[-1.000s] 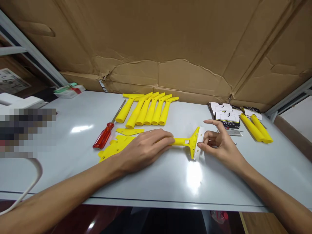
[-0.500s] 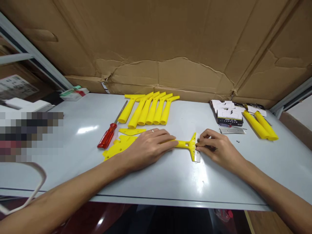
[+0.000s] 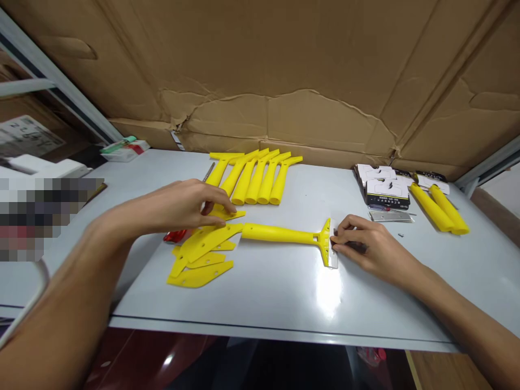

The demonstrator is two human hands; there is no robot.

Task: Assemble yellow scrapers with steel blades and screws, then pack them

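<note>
A: Start with the containers. What's there?

B: At the back right of the tabletop (image 3: 276, 309), black-and-white packages (image 3: 388, 188) lie in a pile; what they hold is hidden. A small white-and-green box (image 3: 124, 151) sits at the far left, its contents also out of sight.

A: Anything lower down?

B: A clear bottle (image 3: 370, 355) with a red cap shows below the front edge. I can't tell what's in it.

A: And the right hand (image 3: 368, 246)?

B: Its grip is drawn together, thumb and forefinger meeting at the blade (image 3: 333, 261) on the head of the yellow scraper (image 3: 280, 234). Whether something small is pinched between them, I can't tell.

A: Where is the scraper itself?

B: Lying flat mid-table, handle pointing left, its near end right beside the flat yellow pieces (image 3: 203, 277), which overlap in a loose heap.

A: The left hand (image 3: 195, 201)?

B: Its grip is apart, fingers curled with a gap to the thumb, over the back of that heap. One flat piece lies right under the fingertips; contact is unclear. The forearm partly covers a red-handled screwdriver (image 3: 175, 236).

A: Behind that?

B: A row of yellow handles (image 3: 280, 187).
</note>
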